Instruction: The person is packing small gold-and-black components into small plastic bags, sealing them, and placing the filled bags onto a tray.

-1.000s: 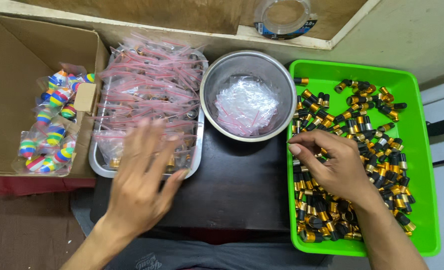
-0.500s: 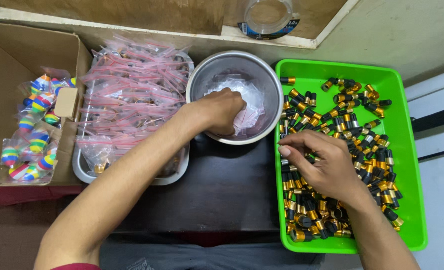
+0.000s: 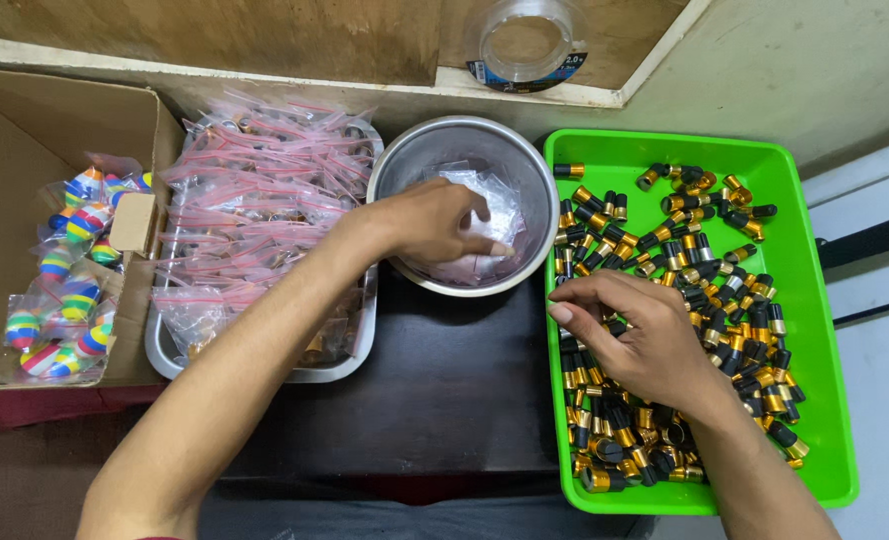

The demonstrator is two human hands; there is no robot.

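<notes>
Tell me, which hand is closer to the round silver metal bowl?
Left. The left hand reaches inside the round silver metal bowl, touching the clear plastic bags in it. The right hand is off to the side, over the batteries in the green plastic tray.

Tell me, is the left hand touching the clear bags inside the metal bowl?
Touching. In the head view the left hand reaches into the metal bowl, and its fingers lie directly on the clear bags.

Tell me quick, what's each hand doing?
Left hand: in the bowl, fingers pinching clear bags.
Right hand: curled over batteries in the tray; hold unclear.
</notes>
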